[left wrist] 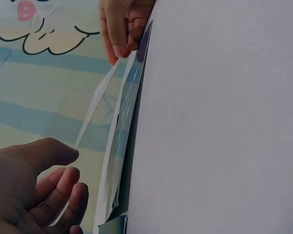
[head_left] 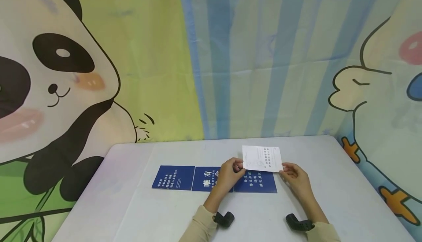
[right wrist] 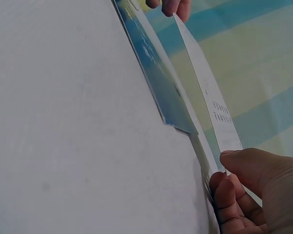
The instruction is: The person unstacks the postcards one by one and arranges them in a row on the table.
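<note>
A white card [head_left: 262, 158] with printed characters is held up between both hands, tilted above the table. My left hand [head_left: 228, 174] pinches its left edge between thumb and fingers. At the card's lower right corner, my right hand [head_left: 296, 178] grips it, the thumb [right wrist: 239, 161] lying on the printed face in the right wrist view. Below lie three dark blue cards with white characters in a row: a left one [head_left: 173, 178], a middle one [head_left: 201, 179] and a right one [head_left: 257, 185]. My left hand covers part of the middle card, and the white card overlaps the right one's top.
The cards lie on a table with a white cover [head_left: 138, 205]. A black device is strapped to each wrist, one on the left [head_left: 224, 220] and one on the right [head_left: 298, 223]. Behind the table hangs a printed cloth [head_left: 250, 69] with cartoon animals.
</note>
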`<action>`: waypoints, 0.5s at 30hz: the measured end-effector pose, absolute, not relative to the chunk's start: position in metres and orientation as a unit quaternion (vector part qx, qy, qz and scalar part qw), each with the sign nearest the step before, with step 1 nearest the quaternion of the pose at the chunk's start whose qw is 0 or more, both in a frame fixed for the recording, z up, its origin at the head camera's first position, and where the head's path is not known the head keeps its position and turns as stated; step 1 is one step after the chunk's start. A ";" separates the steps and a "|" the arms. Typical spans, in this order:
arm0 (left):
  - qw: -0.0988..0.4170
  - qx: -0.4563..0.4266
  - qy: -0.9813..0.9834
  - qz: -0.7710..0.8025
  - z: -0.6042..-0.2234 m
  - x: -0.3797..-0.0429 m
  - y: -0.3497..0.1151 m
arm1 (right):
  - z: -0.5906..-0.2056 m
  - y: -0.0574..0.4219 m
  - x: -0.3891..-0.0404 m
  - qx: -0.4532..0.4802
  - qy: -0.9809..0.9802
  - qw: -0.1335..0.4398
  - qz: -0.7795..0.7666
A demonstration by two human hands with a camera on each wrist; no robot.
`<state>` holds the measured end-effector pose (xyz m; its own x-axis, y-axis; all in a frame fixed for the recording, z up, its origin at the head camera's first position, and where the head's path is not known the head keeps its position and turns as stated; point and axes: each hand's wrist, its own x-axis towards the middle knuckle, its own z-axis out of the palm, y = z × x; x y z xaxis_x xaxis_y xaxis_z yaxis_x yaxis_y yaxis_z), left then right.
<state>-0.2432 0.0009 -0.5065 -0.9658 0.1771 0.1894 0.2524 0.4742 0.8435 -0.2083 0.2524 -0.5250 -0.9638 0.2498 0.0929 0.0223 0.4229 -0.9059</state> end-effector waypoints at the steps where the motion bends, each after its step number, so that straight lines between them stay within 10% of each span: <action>1: 0.037 -0.128 -0.860 -0.493 -0.506 -0.242 0.002 | -0.525 0.254 -0.206 -0.081 -0.839 0.107 0.527; 15: 0.025 -0.178 -0.865 -0.468 -0.507 -0.227 0.023 | -0.526 0.280 -0.178 -0.099 -0.841 0.086 0.524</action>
<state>-0.2268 0.0230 -0.5067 -0.9351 0.2856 0.2098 0.3320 0.4986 0.8007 -0.1781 0.2804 -0.5258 -0.9655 0.2569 0.0417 0.0757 0.4305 -0.8994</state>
